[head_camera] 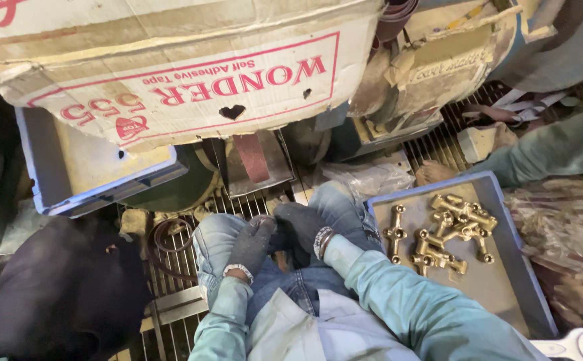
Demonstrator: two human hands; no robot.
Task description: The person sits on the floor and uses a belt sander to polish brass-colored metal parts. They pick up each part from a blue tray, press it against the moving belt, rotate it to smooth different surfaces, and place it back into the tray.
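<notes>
Here, two gloved hands meet over the lap, brass fittings waiting in a tray to the right.

Left hand (251, 244) and right hand (301, 227), both in dark gloves, press together between the knees; the fingers (262, 226) curl inward, but whether they grip anything small I cannot tell. Right of the fingers, near the right knee, a grey tray (505, 281) holds a heap of brass fittings (448, 230), kept within easy reach. Beyond the fingers sits a belt grinder (251, 157) under a worn cardboard box (184, 73). A metal floor grate (171, 281) lies below. Another person's sleeve (552, 150) enters far right.
</notes>
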